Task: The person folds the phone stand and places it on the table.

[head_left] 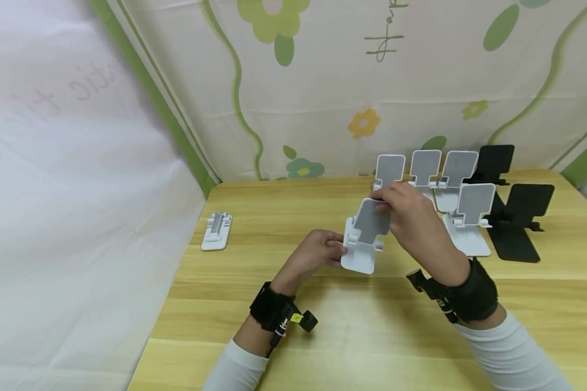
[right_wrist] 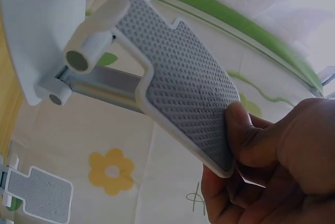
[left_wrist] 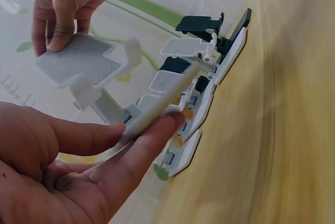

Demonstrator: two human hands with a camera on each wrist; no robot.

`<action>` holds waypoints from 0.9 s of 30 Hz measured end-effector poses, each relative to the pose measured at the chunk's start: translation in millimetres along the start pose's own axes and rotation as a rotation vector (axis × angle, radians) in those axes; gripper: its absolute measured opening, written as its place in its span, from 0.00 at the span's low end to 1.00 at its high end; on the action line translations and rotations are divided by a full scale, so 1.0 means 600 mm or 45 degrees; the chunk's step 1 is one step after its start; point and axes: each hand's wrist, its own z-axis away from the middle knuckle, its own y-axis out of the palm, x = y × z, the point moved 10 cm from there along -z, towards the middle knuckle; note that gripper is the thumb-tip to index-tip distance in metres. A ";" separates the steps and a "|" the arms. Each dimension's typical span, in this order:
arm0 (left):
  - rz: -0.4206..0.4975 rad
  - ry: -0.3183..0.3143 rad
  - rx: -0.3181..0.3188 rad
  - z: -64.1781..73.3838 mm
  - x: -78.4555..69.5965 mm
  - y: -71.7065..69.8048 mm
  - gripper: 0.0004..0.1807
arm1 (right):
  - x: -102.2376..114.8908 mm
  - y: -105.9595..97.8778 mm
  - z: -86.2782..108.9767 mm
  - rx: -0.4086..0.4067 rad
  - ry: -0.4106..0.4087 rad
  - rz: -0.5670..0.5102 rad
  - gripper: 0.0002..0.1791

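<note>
A white phone stand (head_left: 358,258) with a grey textured pad is held unfolded above the table between both hands. My left hand (head_left: 319,248) pinches the edge of its base between thumb and fingers, as the left wrist view shows up close. With thumb and fingers, my right hand (head_left: 411,217) grips the top edge of the stand's back plate (right_wrist: 178,82). The plate tilts up from the base on a hinged arm (right_wrist: 107,85). To the far left lies a folded white phone stand (head_left: 217,232), flat on the table.
At the right, unfolded phone stands are grouped in two rows: several white ones, such as one in front (head_left: 475,203), and two black ones, one at the front (head_left: 528,206) and one behind (head_left: 495,163). The wooden table (head_left: 274,206) meets a flower-patterned cloth (head_left: 323,81) at its back.
</note>
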 end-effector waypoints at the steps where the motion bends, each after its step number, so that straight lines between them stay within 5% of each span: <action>1: -0.003 -0.003 -0.006 0.000 0.000 0.000 0.18 | 0.000 0.000 0.001 -0.005 0.002 0.000 0.08; 10: -0.011 -0.015 -0.074 0.007 -0.002 -0.008 0.14 | 0.009 -0.004 0.001 -0.013 -0.029 -0.122 0.08; 15: 0.009 -0.007 -0.105 0.010 -0.010 -0.018 0.15 | -0.016 0.007 -0.001 0.075 0.133 -0.310 0.18; 23: 0.075 0.012 -0.094 0.019 -0.020 -0.023 0.16 | -0.053 0.066 0.003 0.396 0.386 -0.693 0.45; 27: 0.090 0.036 -0.084 0.020 -0.027 -0.023 0.17 | -0.061 0.089 0.004 0.435 0.423 -0.825 0.46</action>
